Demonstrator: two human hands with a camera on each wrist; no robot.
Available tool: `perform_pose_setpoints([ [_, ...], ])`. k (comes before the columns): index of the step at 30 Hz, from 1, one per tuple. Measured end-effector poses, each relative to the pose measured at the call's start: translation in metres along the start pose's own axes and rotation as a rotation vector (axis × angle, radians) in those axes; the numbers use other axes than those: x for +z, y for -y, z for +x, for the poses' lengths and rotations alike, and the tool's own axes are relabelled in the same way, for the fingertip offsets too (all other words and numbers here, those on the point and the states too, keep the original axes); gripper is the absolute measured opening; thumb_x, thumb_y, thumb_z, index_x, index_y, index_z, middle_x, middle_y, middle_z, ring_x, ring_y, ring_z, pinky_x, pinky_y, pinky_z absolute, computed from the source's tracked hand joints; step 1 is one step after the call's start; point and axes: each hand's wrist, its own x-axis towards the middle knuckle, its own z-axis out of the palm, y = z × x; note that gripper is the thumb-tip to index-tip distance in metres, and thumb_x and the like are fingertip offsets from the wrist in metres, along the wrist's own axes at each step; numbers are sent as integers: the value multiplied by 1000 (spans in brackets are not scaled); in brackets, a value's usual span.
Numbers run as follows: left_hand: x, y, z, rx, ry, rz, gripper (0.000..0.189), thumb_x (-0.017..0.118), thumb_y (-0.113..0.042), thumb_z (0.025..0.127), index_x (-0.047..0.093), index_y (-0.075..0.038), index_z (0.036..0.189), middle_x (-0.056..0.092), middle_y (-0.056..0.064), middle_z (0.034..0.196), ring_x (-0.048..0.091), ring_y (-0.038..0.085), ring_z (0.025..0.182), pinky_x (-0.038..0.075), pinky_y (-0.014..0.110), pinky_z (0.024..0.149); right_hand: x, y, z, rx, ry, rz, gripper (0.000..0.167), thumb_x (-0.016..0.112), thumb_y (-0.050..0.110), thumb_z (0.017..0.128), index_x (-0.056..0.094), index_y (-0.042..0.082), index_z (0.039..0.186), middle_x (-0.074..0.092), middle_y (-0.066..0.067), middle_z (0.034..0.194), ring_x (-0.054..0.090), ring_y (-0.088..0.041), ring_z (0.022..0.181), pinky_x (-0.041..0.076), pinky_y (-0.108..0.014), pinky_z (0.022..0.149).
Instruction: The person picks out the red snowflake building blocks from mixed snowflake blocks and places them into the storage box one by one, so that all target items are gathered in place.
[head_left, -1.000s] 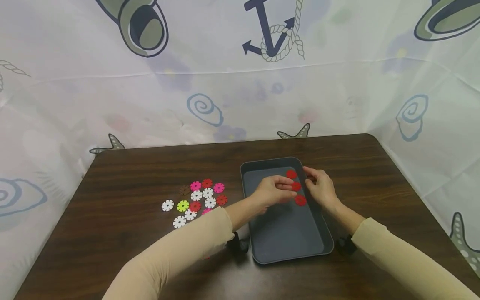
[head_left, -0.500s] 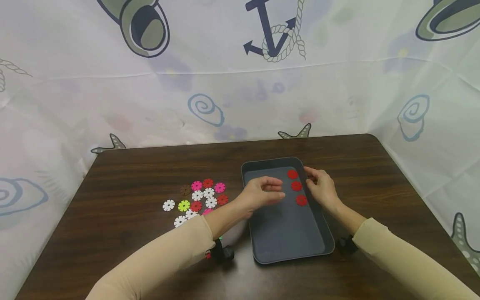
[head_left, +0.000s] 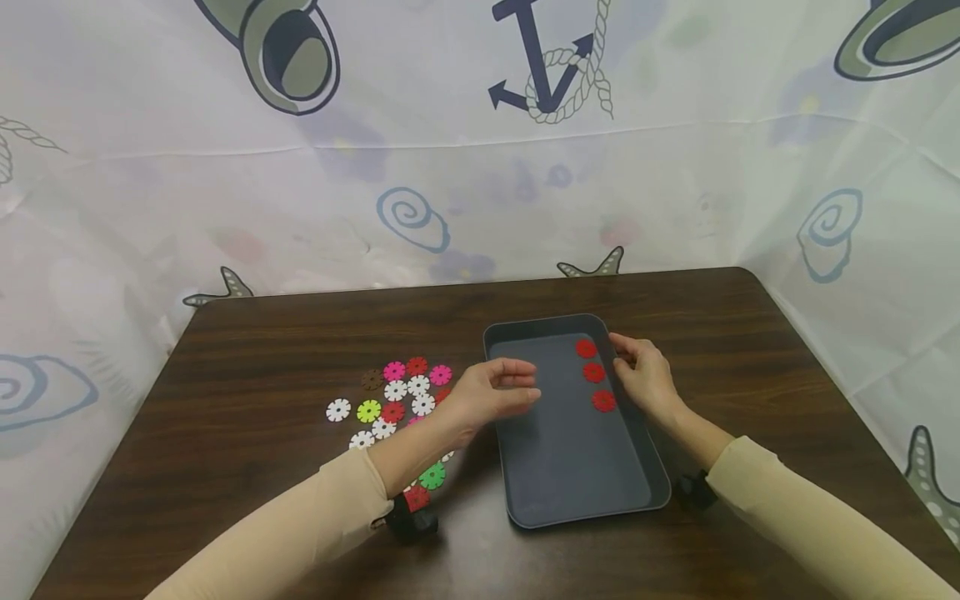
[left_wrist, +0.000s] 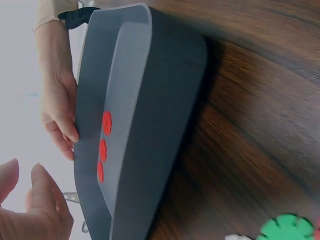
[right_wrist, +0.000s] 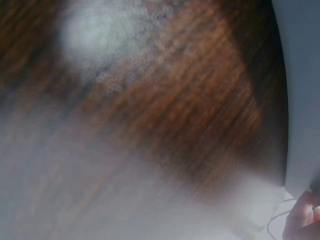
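A dark grey baking tray lies on the table with three red notched discs in a row along its right side. My left hand hovers over the tray's left rim, its fingers apart and nothing between them. In the left wrist view, the thumb and fingertips of that hand show a gap. My right hand rests at the tray's right side, fingertips against the outer wall near the far corner. The right wrist view catches only those fingertips beside the grey wall.
Left of the tray lies a loose spread of notched discs, among them a white disc, a yellow-green disc, a brown disc, a pink disc and a green disc. My left forearm covers some. A patterned cloth hangs behind the table.
My left hand has drawn back leftward from the red discs to the tray's left rim, uncovering them. The right hand stays at the tray's right side.
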Motion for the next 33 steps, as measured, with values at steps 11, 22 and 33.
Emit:
perform_pose_setpoints([
  [11,-37,17,-22,-41,-66,-33,43,64,-5,87,50,3,127,53,24,125,63,18,100,50,35,90,2,-3,2,-3,-1,3,39,51,-7,87,53,-10,126,56,-27,114,57,-35,99,47,-40,80],
  [22,-66,34,-47,-91,-148,-13,50,67,-10,87,48,3,131,52,24,128,57,32,114,48,37,93,2,-3,0,12,5,9,40,50,-6,87,52,-9,127,55,-27,117,56,-36,100,47,-45,84],
  [33,-98,57,-82,-111,-250,31,54,67,-15,87,44,5,132,53,23,127,62,21,104,50,35,91,2,-3,0,0,0,3,40,51,-8,87,52,-10,127,56,-27,113,56,-35,98,47,-44,83],
])
